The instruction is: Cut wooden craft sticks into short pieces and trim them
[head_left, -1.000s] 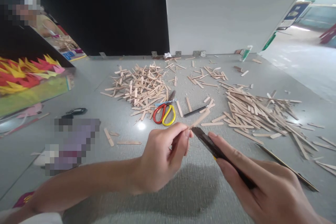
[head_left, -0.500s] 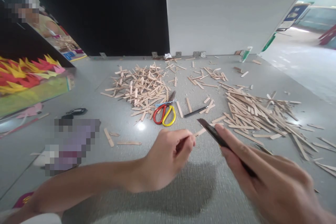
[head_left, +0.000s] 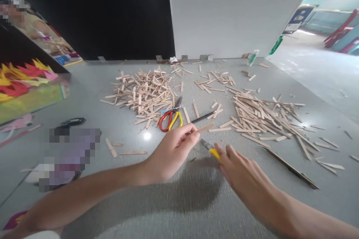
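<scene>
My left hand (head_left: 175, 149) pinches a flat wooden craft stick (head_left: 206, 127), which points out to the right from my fingertips. A yellow utility knife (head_left: 214, 153) is gripped in my right hand (head_left: 244, 177), its blade tip close to my left fingertips and just below the stick. Most of the knife's handle is hidden under my fingers. Beyond my left hand lie scissors (head_left: 170, 119) with one red and one yellow handle. A black pen-like tool (head_left: 203, 117) rests right behind the held stick.
Craft sticks form a heap (head_left: 148, 95) at back left and another pile (head_left: 260, 119) at right. A thin dark rod (head_left: 291, 168) lies near my right forearm. Black and white panels (head_left: 241, 15) stand behind. At left are a box of folded paper (head_left: 30, 99) and keys (head_left: 73, 121); a person sits beyond.
My right hand has moved left and rotated, bringing the knife blade close to my left hand. The stick in my left hand now points up and right. The whole view has shifted slightly.
</scene>
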Available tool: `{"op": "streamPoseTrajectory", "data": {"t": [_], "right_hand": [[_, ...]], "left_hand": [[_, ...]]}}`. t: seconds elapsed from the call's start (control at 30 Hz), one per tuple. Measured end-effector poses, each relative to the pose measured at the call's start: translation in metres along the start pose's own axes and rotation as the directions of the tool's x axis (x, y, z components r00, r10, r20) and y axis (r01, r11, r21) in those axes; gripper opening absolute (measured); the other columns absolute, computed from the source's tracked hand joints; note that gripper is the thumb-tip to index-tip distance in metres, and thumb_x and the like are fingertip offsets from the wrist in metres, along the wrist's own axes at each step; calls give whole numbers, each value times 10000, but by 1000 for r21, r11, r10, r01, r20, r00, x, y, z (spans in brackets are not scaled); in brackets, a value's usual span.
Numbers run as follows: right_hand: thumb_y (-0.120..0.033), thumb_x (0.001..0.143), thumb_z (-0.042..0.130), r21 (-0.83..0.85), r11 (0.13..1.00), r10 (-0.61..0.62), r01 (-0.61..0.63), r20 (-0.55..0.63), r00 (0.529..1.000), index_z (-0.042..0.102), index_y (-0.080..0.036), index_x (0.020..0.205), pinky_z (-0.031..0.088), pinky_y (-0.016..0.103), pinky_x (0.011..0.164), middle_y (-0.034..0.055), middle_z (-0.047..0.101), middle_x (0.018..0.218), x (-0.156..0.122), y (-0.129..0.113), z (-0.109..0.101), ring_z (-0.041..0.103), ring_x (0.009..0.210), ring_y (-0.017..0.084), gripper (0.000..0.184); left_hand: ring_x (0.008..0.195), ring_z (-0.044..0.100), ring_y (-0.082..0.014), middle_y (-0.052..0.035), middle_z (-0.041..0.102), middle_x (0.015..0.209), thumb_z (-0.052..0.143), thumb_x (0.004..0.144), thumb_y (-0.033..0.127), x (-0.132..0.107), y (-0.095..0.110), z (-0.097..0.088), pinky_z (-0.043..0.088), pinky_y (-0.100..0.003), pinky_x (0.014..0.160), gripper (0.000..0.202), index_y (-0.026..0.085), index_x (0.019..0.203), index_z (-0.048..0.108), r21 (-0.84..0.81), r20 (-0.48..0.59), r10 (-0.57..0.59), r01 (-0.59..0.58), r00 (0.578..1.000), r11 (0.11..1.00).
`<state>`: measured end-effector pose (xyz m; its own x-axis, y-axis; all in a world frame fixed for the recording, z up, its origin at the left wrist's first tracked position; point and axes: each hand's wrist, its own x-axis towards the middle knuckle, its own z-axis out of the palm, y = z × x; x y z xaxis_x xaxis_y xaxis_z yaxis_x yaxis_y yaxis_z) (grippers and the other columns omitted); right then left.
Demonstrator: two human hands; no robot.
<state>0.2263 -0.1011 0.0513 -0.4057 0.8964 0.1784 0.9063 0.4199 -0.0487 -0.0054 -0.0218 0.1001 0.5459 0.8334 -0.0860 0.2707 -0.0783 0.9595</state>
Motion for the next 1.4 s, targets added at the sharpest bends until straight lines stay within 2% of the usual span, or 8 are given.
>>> {"op": "streamPoseTrajectory", "data": {"t": [0.17,0.3,0.4,0.53,0.63,0.8,1.1,1.4], "right_hand": [[-5,874,578,-75,997,24,-20,58,998,692,-218,974,530,264,608,59,721,895,-18,31,-10,739,778,207,261],[80,755,531,-364,884,319,-294,10,948,610,-219,803,482,294,519,75,670,749,-54,86,-21,751,693,266,313],[78,809,475,-275,910,330,-311,23,944,530,-257,747,432,292,463,56,625,637,-69,99,-25,705,545,230,345],[-200,1098,416,33,962,273,-272,-185,944,517,-296,892,330,258,355,-21,559,527,-54,65,-39,535,336,148,248],[-417,1153,430,267,941,271,-206,-234,934,564,-258,1037,400,221,359,-74,535,535,-36,25,-58,502,341,120,238],[-239,1123,507,470,882,144,-21,-228,963,653,-233,1395,445,163,384,-43,748,680,-17,-19,-74,536,364,79,309],[-187,1081,552,527,849,105,29,-223,969,709,-204,1468,614,164,553,84,874,996,-3,-23,-71,781,611,129,418],[-261,1105,519,551,833,168,-59,-150,974,759,-172,1405,529,160,436,3,752,632,3,-28,-75,605,412,102,395]], "left_hand": [[544,284,-100,90,334,643,489,1096,522,-3,0,-1,226,-242,493,426,221,793,481,6,22,40,-40,999,999],[515,252,-102,102,306,621,432,1127,541,-6,-2,0,224,-235,471,416,222,877,526,-56,30,17,-15,999,998],[516,225,-106,103,305,643,398,1141,492,-8,-1,3,245,-232,464,362,218,958,550,-147,57,14,-6,998,989],[519,295,-111,94,395,674,390,1141,450,-13,5,7,320,-241,485,285,217,1071,539,-240,72,60,-41,996,970],[538,400,-117,79,463,641,385,1150,461,-17,10,8,382,-255,538,323,213,1013,540,-176,57,97,-85,994,981],[515,395,-97,80,482,634,387,1161,471,-25,12,10,339,-240,500,367,203,970,549,-139,48,112,-105,993,985],[502,371,-87,94,459,618,372,1168,424,-31,16,13,326,-220,481,336,206,967,529,-136,51,164,-156,985,978],[502,399,-92,88,456,626,351,1157,313,-27,10,15,370,-217,523,304,249,871,432,96,-14,279,-277,960,956]]}}
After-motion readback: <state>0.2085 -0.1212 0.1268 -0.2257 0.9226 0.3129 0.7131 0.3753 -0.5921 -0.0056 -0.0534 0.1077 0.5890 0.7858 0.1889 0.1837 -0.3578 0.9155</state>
